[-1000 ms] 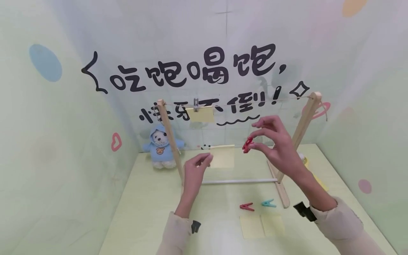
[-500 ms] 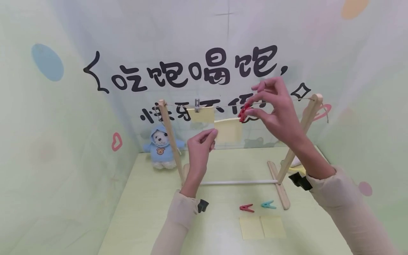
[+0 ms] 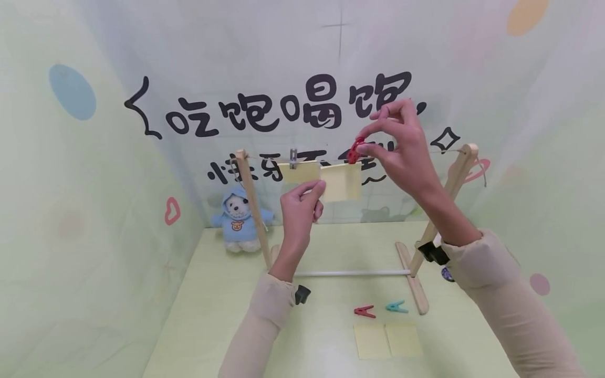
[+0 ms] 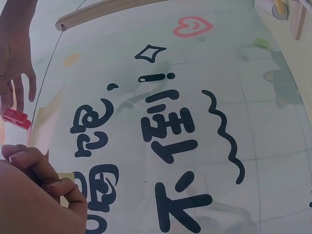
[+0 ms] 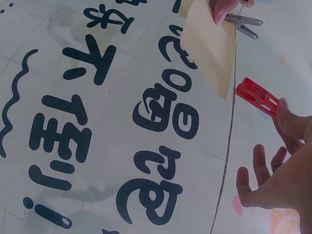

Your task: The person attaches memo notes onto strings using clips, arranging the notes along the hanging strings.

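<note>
My left hand (image 3: 300, 212) pinches a pale yellow paper sheet (image 3: 342, 184) by its left edge, raised close to the string. In the right wrist view the sheet (image 5: 209, 46) slants beside the string (image 5: 231, 122). Thumb and fingers of my right hand (image 3: 402, 144) pinch a red clothespin (image 3: 353, 151) just above the sheet's upper right corner. The nose of that clothespin (image 5: 256, 96) is right at the string, a little apart from the paper in the right wrist view. A grey clothespin (image 3: 293, 158) fastens another yellow sheet (image 3: 295, 172) to the string on the left.
Wooden posts (image 3: 252, 199) carry the string, joined below by a white rod (image 3: 354, 273). On the table (image 3: 203, 325) lie a red clothespin (image 3: 365, 311), a teal clothespin (image 3: 397, 306) and two yellow sheets (image 3: 371, 341). A plush toy (image 3: 236, 220) in blue sits behind the left post.
Both hands have risen, bringing the yellow sheet and the red clothespin up to string height. The clothespin has moved left toward the sheet's corner.
</note>
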The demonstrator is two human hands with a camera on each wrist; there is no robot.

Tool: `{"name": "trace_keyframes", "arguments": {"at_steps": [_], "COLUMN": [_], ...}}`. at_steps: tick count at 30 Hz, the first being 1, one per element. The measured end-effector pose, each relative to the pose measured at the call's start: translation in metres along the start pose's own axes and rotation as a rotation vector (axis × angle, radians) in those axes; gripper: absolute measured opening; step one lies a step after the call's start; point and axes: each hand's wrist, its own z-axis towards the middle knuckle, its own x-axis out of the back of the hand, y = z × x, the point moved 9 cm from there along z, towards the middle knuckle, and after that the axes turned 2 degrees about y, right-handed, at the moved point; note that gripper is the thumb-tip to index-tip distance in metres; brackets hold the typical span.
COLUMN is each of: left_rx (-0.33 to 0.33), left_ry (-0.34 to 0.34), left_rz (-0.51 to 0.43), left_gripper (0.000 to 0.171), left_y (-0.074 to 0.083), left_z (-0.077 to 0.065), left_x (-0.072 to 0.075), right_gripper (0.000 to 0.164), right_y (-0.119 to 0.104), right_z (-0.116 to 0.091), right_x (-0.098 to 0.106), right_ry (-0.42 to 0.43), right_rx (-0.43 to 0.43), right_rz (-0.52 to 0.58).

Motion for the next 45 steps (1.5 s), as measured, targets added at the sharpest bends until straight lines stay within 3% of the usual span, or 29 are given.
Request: {"name": "trace_keyframes", "arguments": {"at_steps": [19,29,45], "left_rx": [-0.02,-0.009,0.009], "left_ry": [0.01,0.015,0.013], "left_rz": [-0.009,0.004,0.013], "left_gripper": [0.023,0.023,0.023], "left_y": [0.008,0.009,0.003], "left_z": [0.006,0.006,0.007], "left_x": [-0.002,0.001,0.001], "right_gripper": [0.012,0.011,0.032], "right_y": [0.008,0.01,0.009], "right_z": [0.003,0.003,-0.002], "right_x": [-0.021,-0.034,-0.038], "right_ry": [-0.065,-0.142,-0.225], "right_rx": [-0.017,-0.04,-0.038], "right_rz": [-0.003,-0.038,-0.1]}}
